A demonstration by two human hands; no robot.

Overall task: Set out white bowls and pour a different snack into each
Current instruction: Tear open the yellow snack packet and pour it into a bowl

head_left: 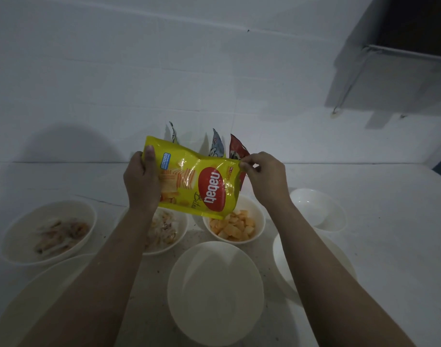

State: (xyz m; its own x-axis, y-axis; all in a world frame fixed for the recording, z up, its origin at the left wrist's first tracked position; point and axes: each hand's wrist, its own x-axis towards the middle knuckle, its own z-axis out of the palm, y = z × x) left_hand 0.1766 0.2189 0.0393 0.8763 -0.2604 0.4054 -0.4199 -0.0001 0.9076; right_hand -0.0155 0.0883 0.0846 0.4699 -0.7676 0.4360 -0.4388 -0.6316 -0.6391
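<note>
The pouring step is in hand: the yellow snack bag [194,176], at the middle of the frame, hangs mouth-down over the middle bowl [235,227], which holds pale orange pieces. The left hand [141,176] grips the bag's upper end; the right hand [264,175] pinches its corner with closed fingers [244,165]. Next, I judge, it needs shaking empty. Two bowls on the left hold brownish snacks; the near bowl [215,294] and the right bowl [317,209] hold nothing on the surface [389,234].
</note>
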